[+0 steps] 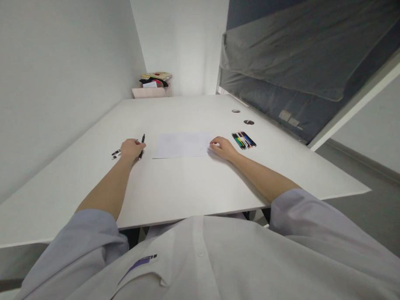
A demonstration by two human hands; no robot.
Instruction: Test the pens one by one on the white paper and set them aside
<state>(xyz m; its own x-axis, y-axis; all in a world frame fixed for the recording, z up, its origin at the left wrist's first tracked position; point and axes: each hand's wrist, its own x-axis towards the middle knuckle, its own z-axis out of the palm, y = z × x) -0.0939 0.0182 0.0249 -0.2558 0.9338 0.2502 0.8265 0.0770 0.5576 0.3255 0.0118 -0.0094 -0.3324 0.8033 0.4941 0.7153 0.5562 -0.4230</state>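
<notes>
My left hand rests on the table left of the paper, its fingers closed over a black pen. The pen's two ends stick out above and below the fingertips. Just left of this hand lie small black-and-white pieces, partly covered by it. A blank white sheet of paper lies flat between my hands. My right hand is at the paper's right edge with curled fingers. Something whitish shows between its thumb and fingers; whether it is the paper or a small object, I cannot tell.
Right of my right hand, several coloured pens lie side by side on the white table. Two round metal-rimmed fittings are set in the tabletop. A box of items stands at the far end. A dark partition with grey cloth borders the right side.
</notes>
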